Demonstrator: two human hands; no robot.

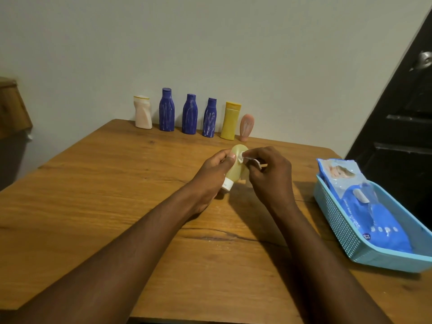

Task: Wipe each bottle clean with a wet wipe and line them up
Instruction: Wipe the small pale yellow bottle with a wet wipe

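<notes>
Both bare forearms reach up from the bottom edge of the frame and converge just right of centre. The left hand (214, 170) curls round a pale yellow bottle (235, 168), thumb laid across its front. The right hand (268, 176) faces it, knuckles up, fingers bunched and pinching a white wipe (243, 159) against the bottle's upper end. The two hands sit just beside each other.

Wooden table (117, 206) carries a row of six bottles (189, 114) and a blue basket (336, 220).

dim warm indoor light | soft shadows under arms | wide-angle edge bending
</notes>
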